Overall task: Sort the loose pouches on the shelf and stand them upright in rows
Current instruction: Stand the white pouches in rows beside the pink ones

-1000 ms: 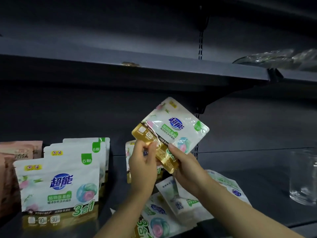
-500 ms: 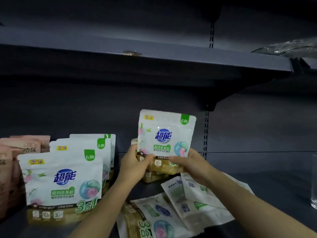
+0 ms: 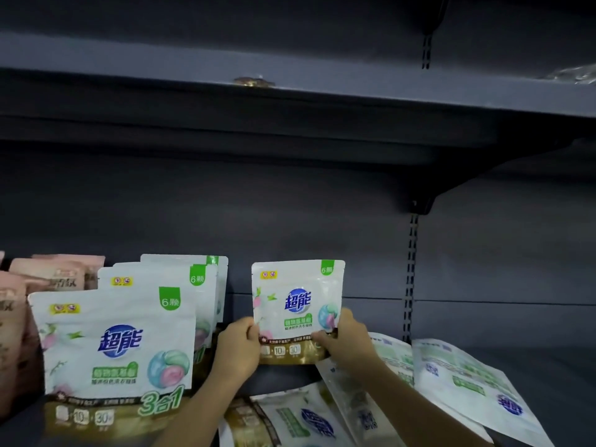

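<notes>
A white pouch [image 3: 298,304] with a blue logo and gold base stands upright near the back of the shelf. My left hand [image 3: 237,346] grips its lower left edge and my right hand [image 3: 346,341] grips its lower right corner. To the left, a row of matching white pouches [image 3: 119,350] stands upright, front to back. Several loose white pouches [image 3: 464,382] lie flat on the shelf to the right and below my arms.
Pink pouches [image 3: 48,275] stand at the far left. The dark shelf board [image 3: 516,333] runs on to the right. An upper shelf [image 3: 290,101] hangs overhead, with clear plastic [image 3: 574,75] at its right end. A slotted upright [image 3: 411,269] runs down the back wall.
The pouch went from tilted in the air to upright and was lowered toward the back of the shelf, both hands still holding it. The view shifted right and closer.
</notes>
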Demonstrator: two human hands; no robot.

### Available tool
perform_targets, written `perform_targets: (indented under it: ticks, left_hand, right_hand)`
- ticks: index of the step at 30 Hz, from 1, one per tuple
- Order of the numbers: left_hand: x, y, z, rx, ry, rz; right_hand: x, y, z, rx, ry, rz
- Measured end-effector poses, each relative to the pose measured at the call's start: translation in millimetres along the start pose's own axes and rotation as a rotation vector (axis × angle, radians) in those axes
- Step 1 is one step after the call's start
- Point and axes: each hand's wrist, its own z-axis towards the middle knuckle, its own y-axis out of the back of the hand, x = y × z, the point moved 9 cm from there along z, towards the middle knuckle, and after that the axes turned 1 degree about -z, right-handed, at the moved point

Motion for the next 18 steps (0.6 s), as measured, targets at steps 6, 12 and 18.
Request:
perform_targets:
  ticks: [6, 12, 18]
  left_hand:
    - [16.2, -10.0, 6.4, 0.033, 0.029, -0.088]
    - [21.0, -14.2, 0.0, 0.093, 0.058, -0.185]
    - [27.4, -11.9, 2.6, 0.105, 0.096, -0.129]
  right_hand:
    - [-4.4, -1.2, -0.6, 0.011, -0.021, -0.050]
    - [-8.7, -0.8, -7.4, 0.015, -0.016, -0.121]
    - [-5.5, 0.0, -10.8, 0.020, 0.004, -0.148]
